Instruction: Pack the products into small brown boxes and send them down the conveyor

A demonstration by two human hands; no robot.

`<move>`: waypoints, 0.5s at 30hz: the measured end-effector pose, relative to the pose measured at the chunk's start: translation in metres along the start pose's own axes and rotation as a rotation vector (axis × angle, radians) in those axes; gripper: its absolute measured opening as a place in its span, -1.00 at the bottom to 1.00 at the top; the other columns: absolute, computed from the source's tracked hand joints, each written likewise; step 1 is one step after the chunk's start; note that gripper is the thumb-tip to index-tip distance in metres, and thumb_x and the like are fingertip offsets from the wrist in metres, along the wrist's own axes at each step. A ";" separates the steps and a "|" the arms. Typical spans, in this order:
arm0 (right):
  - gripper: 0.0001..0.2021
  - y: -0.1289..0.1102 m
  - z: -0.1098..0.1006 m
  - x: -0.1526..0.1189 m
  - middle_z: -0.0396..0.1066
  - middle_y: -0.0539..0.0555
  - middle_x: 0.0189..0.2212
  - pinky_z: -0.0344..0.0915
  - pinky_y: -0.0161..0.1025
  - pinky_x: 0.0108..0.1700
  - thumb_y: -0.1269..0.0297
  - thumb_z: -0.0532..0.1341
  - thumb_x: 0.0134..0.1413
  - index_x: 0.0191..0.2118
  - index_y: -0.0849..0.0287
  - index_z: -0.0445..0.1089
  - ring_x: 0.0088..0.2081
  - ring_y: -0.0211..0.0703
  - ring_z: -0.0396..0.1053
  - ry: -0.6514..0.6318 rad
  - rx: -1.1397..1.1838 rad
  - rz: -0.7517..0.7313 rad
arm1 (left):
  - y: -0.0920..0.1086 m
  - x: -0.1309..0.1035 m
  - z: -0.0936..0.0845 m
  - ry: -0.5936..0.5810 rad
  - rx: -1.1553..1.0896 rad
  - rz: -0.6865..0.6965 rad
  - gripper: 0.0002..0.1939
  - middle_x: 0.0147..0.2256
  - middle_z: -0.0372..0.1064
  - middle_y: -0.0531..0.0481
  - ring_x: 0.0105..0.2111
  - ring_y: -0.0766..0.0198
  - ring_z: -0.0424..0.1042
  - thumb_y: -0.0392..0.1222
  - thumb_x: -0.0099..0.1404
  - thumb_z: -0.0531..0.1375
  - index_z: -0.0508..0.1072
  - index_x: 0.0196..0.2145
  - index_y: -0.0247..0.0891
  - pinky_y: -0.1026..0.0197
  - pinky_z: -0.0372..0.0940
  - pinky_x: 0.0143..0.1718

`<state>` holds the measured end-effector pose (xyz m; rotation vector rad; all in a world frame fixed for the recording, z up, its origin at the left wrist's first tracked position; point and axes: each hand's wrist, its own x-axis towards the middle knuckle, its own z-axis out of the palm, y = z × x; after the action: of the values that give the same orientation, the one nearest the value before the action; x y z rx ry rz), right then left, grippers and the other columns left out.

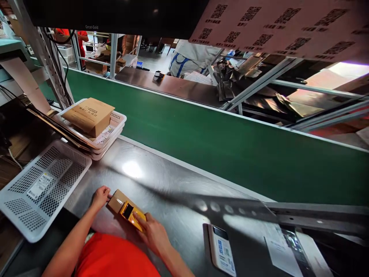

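A small brown cardboard box (115,201) with a glossy strip on top lies on the metal table in front of me. My left hand (101,197) is at its left end, fingers curled together with the tips at the box's edge; what they pinch, if anything, is hidden. In my right hand (150,229) is a yellow handheld device (137,220) with a dark window at its front. The device's front end lies over the right part of the box, and I cannot tell whether it touches.
A green conveyor belt (184,123) runs behind the metal table (170,184). At left are a white plastic basket (82,154) and stacked baskets (122,125) bearing a larger carton (90,113). A white labelled device (221,250) and paper (281,254) lie at right. A monitor (115,15) hangs overhead.
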<state>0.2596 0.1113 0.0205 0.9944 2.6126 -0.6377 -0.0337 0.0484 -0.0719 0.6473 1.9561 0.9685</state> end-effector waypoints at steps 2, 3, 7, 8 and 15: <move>-0.33 -0.003 -0.002 0.002 0.56 0.19 -0.04 0.44 -0.17 -0.11 0.34 0.26 0.15 0.39 -0.16 0.38 -0.14 0.09 0.57 -0.007 -0.020 0.011 | -0.003 -0.001 0.004 0.005 0.032 0.013 -0.68 -0.35 0.65 -0.08 -0.34 0.15 0.66 0.01 0.46 0.13 0.60 -0.24 -0.21 0.21 0.47 -0.36; -0.33 -0.005 -0.003 0.002 0.56 0.19 -0.04 0.43 -0.18 -0.12 0.36 0.25 0.15 0.39 -0.14 0.38 -0.15 0.08 0.57 -0.009 -0.029 0.017 | -0.004 -0.003 0.006 0.014 0.063 0.030 -0.68 -0.30 0.66 -0.09 -0.31 0.15 0.66 -0.01 0.47 0.12 0.62 -0.23 -0.20 0.21 0.47 -0.33; -0.32 -0.008 -0.004 0.003 0.56 0.18 -0.06 0.40 -0.21 -0.17 0.34 0.23 0.17 0.41 -0.17 0.35 -0.15 0.06 0.57 0.007 -0.044 0.021 | -0.005 -0.009 0.010 0.053 0.220 0.114 -0.76 -0.16 0.64 -0.05 -0.17 0.16 0.63 -0.03 0.45 0.20 0.67 -0.22 -0.11 0.21 0.43 -0.15; -0.32 -0.008 -0.003 0.003 0.55 0.18 -0.07 0.40 -0.20 -0.17 0.32 0.24 0.18 0.42 -0.19 0.33 -0.15 0.07 0.57 0.014 -0.041 0.018 | -0.005 -0.011 0.010 0.062 0.263 0.127 -0.77 -0.13 0.63 -0.05 -0.14 0.15 0.62 -0.03 0.45 0.21 0.67 -0.20 -0.09 0.20 0.42 -0.14; -0.29 -0.005 0.005 0.005 0.55 0.19 -0.04 0.44 -0.17 -0.13 0.36 0.25 0.15 0.42 -0.18 0.33 -0.12 0.08 0.57 0.026 -0.032 0.016 | 0.006 -0.006 0.003 0.122 0.534 0.159 -0.61 0.14 0.48 -0.32 0.00 -0.04 0.55 -0.12 0.43 0.22 0.53 0.15 -0.27 0.07 0.39 -0.06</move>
<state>0.2536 0.1083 0.0159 1.0194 2.6257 -0.5817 -0.0276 0.0484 -0.0655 1.0748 2.3206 0.5799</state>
